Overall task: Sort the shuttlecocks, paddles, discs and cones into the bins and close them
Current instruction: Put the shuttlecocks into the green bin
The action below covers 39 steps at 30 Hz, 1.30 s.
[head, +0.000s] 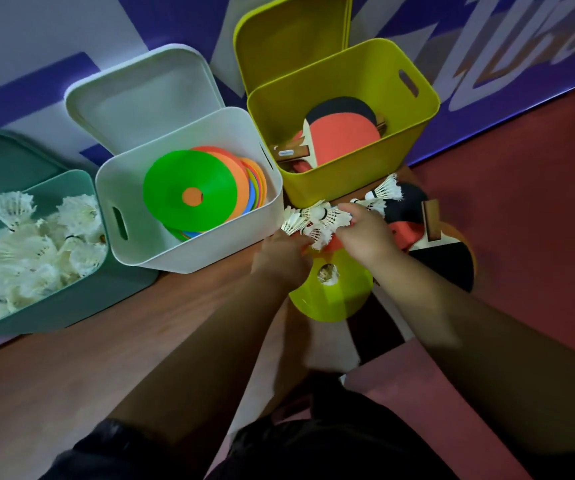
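Three open bins stand along the wall. The teal bin (81,289) at the left holds several white shuttlecocks. The white bin (189,258) in the middle holds a stack of discs, a green one (189,181) on top. The yellow bin (365,74) holds paddles (345,136). In front of the yellow bin, my left hand (281,258) and my right hand (365,233) both grip a bunch of shuttlecocks (314,220). More shuttlecocks (385,194) lie just right of them. A yellow disc (338,296) lies under my hands, and paddles (431,244) lie on the floor at the right.
Each bin's lid leans up against the purple and white wall behind it. The floor is wood-coloured at the left and red at the right. My knees and dark shorts fill the bottom of the view.
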Motion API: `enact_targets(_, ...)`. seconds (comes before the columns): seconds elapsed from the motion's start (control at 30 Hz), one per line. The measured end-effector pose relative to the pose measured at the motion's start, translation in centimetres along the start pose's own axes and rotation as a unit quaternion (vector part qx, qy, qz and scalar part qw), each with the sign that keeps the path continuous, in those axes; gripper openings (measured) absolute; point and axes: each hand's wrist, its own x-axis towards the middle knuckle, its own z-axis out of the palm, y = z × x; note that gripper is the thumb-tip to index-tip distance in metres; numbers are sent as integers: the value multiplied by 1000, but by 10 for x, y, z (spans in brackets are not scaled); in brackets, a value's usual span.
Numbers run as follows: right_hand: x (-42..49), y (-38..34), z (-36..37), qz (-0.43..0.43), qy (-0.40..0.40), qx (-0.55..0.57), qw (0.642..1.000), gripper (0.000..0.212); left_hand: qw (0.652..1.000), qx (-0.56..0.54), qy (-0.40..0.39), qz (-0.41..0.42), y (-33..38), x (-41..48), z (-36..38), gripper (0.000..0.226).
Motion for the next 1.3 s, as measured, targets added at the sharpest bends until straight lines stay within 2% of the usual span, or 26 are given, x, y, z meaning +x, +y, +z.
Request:
enact_targets(0.1,16,9,5,-26,-21,-55,998,64,995,84,-37,-32,14,8,-1,49)
enact_targets(0.2,23,10,6,-35,-22,-108,993,67,991,122,-53,-17,20,8,-6,56)
enact_targets(0.33,29,12,9,-49,-18,-166,985,50,987,149,-56,4,17,4,-9,55)
enact_targets(0.47,28,5,8,-87,-2,-234,968,30,999,25,19,-11,3,-2,-11,48)
enact_targets(0.67,19,-11,8,-126,-35,-296,946,34,979,-131,153,-6,-14,-27,-19,31)
enact_targets(0.8,7,-21,11,-98,-36,-265,959,34,961,-200,193,-11,-27,-52,-32,5)
enact_targets(1.0,-15,-47,25,-38,-35,-87,995,46,936,-264,230,-25,-60,-93,-53,9)
enact_targets(1.07,-28,-61,33,-37,-43,-68,996,47,929,-288,229,-36,-74,-107,-57,9)
enact_targets(1.17,-48,-81,55,-69,-100,-41,992,31,919,-306,244,-53,-97,-129,-64,9)
enact_targets(1.3,-78,-116,90,-97,-145,-40,984,37,900,-328,271,-94,-134,-165,-76,12)
